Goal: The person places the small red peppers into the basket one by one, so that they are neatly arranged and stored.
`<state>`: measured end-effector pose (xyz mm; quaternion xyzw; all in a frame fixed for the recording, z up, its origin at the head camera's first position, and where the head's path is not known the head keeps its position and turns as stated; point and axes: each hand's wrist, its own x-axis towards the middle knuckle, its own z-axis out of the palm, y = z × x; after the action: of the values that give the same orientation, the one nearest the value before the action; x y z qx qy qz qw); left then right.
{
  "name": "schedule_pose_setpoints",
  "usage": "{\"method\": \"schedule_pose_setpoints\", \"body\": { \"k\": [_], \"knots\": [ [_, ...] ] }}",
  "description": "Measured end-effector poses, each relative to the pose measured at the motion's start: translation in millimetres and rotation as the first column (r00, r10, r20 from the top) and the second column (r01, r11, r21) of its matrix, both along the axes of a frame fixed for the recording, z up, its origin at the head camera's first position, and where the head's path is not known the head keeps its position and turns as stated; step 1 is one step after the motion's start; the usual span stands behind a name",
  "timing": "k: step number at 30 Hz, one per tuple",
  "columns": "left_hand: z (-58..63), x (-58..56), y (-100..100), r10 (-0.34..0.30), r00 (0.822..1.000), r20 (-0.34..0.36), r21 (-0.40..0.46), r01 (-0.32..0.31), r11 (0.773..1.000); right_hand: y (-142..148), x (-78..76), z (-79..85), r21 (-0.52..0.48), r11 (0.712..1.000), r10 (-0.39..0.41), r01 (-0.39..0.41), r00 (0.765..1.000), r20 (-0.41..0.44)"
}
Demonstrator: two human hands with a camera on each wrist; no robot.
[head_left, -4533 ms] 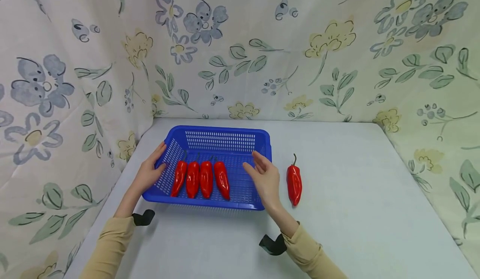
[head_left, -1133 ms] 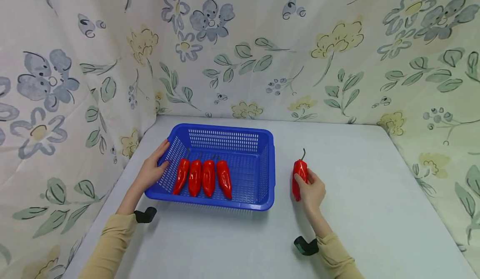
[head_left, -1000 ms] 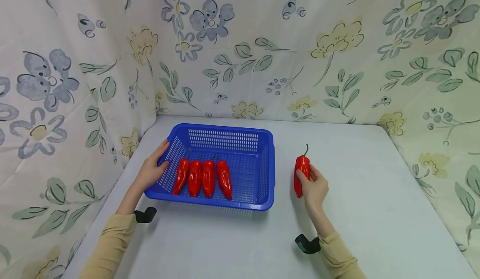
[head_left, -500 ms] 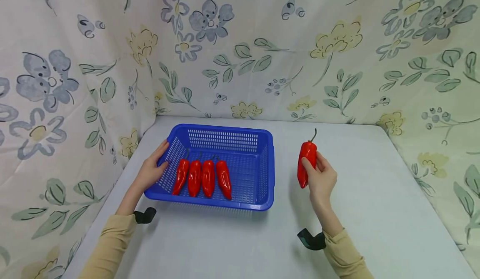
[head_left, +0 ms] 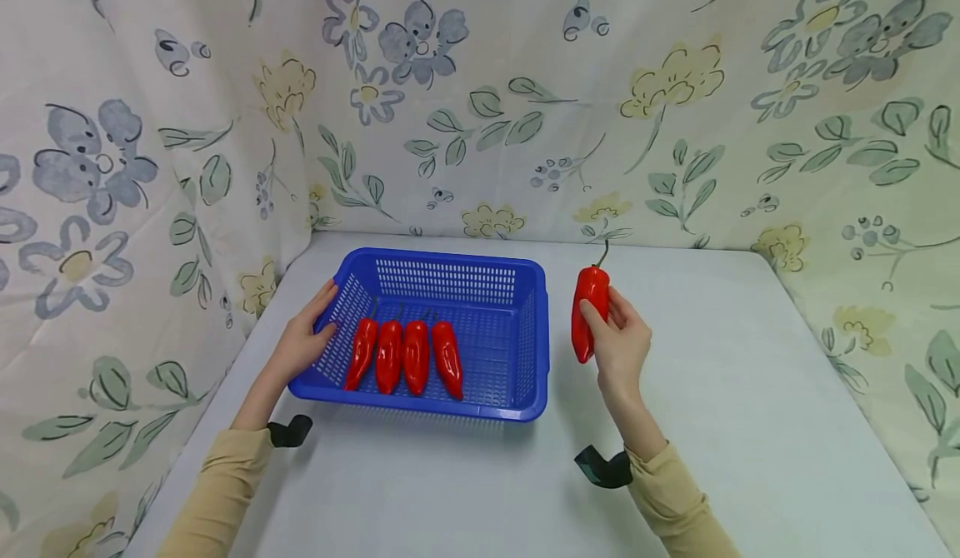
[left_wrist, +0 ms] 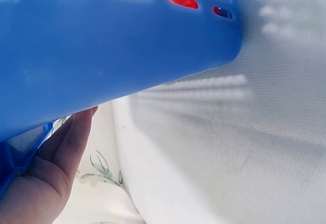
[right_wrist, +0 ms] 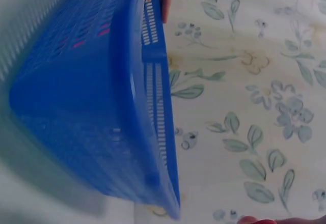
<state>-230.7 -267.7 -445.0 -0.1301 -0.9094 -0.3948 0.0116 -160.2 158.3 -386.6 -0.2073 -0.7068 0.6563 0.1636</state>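
My left hand [head_left: 300,346] grips the left rim of a blue plastic basket [head_left: 416,407], thumb over the inner side. Its fingers [left_wrist: 74,145] show outside the basket wall in the left wrist view. Several glossy red peppers [head_left: 388,356] lie side by side in the basket's left half, stems to the back. To the right of the basket, my right hand [head_left: 624,346] pinches another red pepper [head_left: 588,304] between thumb and fingers, stem up and above the table. In the right wrist view only a fingertip and a sliver of red pepper [right_wrist: 265,221] appear at the bottom edge.
The white table [head_left: 750,391] stretches to the right and in front of the basket. A floral curtain [head_left: 480,125] hangs behind the table and along its left side. Black straps [head_left: 603,468] sit at the wrists.
My right hand left the basket's right side, took hold of the pepper on the table, lifted it and brought it back leftward. The left hand stays at the basket's left rim.
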Motion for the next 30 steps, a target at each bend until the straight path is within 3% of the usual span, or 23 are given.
{"method": "schedule_pose_setpoints", "body": {
  "k": [22, 30],
  "knots": [
    [-0.1, -0.5, 0, 0.010, 1.000, 0.010, -0.001, -0.010, 1.000, -63, -2.6, 19.5, -0.097, 0.984, 0.141, -0.149, 0.986, -0.090],
    [0.1, 0.5, 1, 0.010, 1.000, 0.004, 0.001, -0.010, 1.000, -80, -3.3, 17.4, -0.114, 0.975, 0.175, -0.188, 0.978, -0.114]
  ]
}}
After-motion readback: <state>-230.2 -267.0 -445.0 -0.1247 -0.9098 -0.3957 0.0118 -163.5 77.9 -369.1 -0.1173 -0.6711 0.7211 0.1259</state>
